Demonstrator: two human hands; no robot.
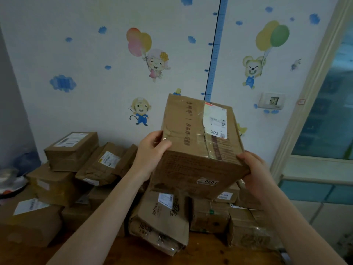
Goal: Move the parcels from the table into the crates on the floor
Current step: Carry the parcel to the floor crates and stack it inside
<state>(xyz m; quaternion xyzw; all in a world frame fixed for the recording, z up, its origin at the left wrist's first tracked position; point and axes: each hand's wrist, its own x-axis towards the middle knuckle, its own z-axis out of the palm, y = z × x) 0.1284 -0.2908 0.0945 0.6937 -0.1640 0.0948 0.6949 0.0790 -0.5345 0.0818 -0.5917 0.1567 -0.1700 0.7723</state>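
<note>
- Both hands are on one big taped-up box, held in the air above the pile. It's tilted so the far end points up toward the wall.
- The left hand wraps the near left corner, with the thumb hooked over the top face and the fingers curled round the side.
- The right hand cups the near right edge with its fingers curled tight on it, so neither hand is loose.
- My guess on the two-sided clamp: the box looks too wide for a one-hand grab, and squeezing from opposite sides should stop it twisting.
- The top has shiny tape and a shipping label, so gripping the cardboard edges probably beats gripping the slick middle.
- Plenty of other parcels are left on the wooden table, leaning on each other, and some look pretty squashed.
- The crates aren't in view at all, so I can't say which way this one has to go, other than down to the floor.
- The room is a kid's-room kind of place, with a pale wall covered in cartoon animal stickers, balloons and little blue clouds.
- There's also a blue height-chart strip, a wall socket, and a glass-panelled door on the right. The light is dim.
</note>
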